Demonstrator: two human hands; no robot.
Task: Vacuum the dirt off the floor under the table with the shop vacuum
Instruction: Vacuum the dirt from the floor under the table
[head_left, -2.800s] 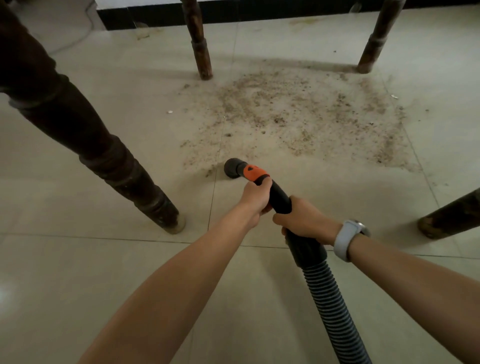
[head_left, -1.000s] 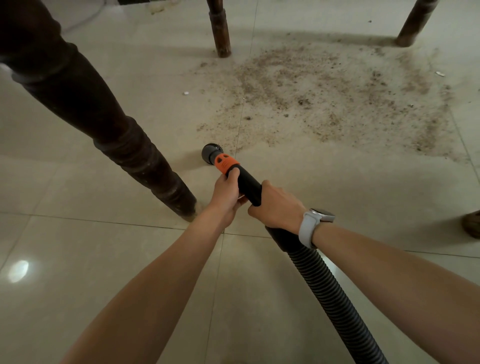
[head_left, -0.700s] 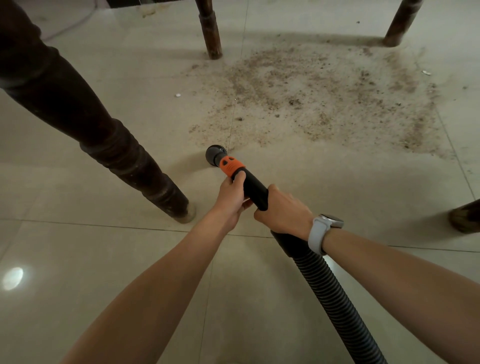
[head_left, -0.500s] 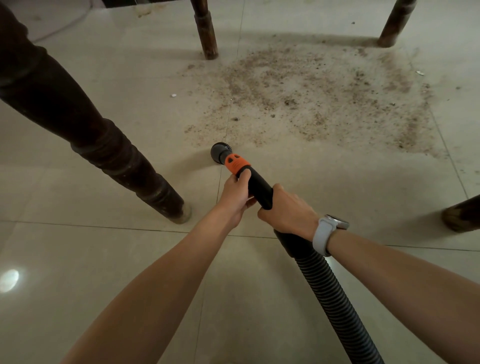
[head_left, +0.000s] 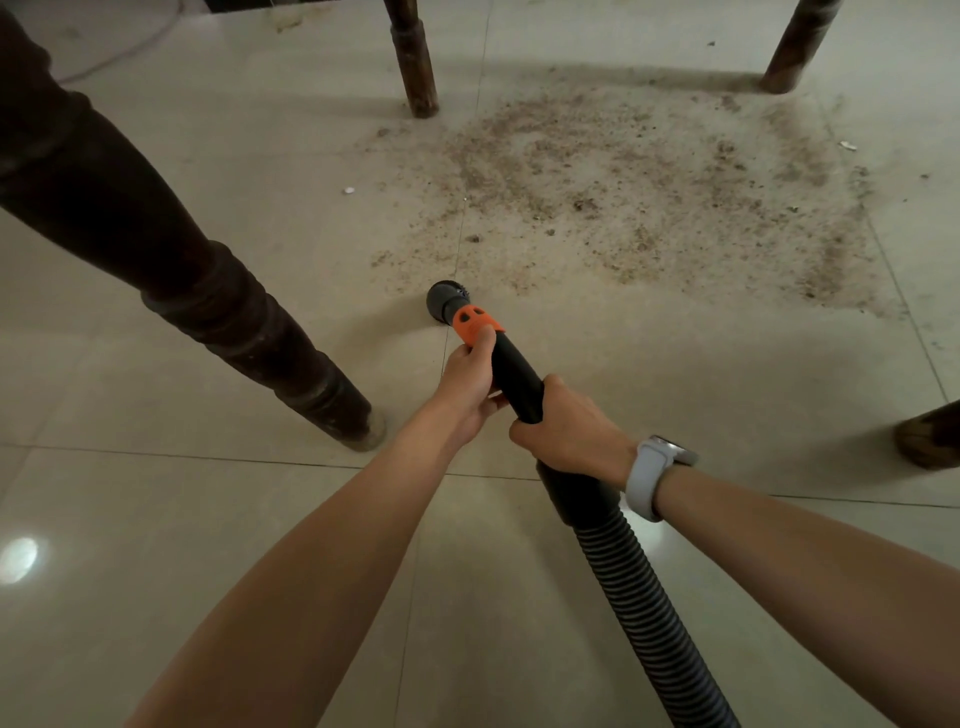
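A black vacuum wand with an orange collar ends in a round grey nozzle that points down at the tiled floor. My left hand grips the wand just behind the orange collar. My right hand, with a pale watch on its wrist, grips the wand further back, where the ribbed black hose begins. A broad patch of brown dirt covers the floor beyond the nozzle. The nozzle sits at the patch's near left edge.
Dark wooden table legs stand around the dirt: a thick one at near left, a thin one at far centre, one at far right and one at the right edge. A thin cable lies at far left.
The nozzle has swept a short way along the near left edge of the dirt, first left, then forward again. Both hands keep their grip on the wand.
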